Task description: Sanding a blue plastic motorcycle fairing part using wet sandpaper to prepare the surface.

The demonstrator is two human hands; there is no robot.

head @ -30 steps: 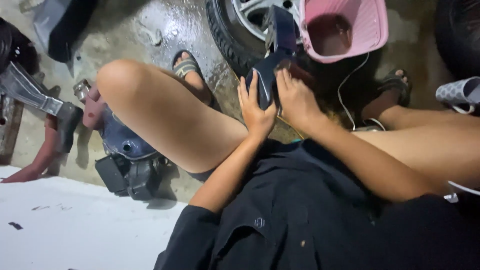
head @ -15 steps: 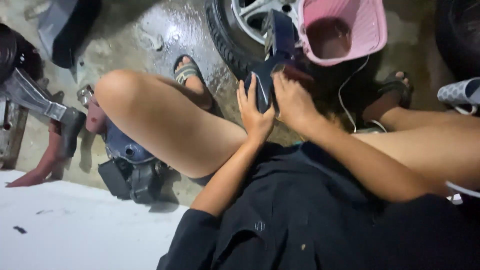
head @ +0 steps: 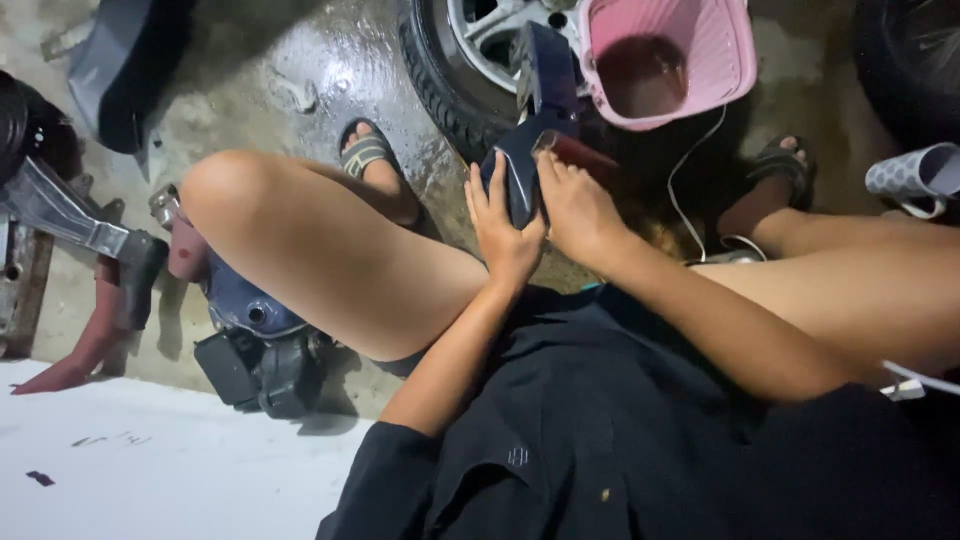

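Between the raised bare knees, over a black garment, both hands meet on a dark blue curved panel that stands nearly upright above the wet concrete floor. The left hand lies flat against its left face, fingers straight and close together. The right hand grips the panel's right edge, fingers curled round it, just beside a dark red part. Beyond them, a pink plastic basket rests against a tyre with an alloy wheel. A thin white cable hangs from the basket toward the right sandalled foot.
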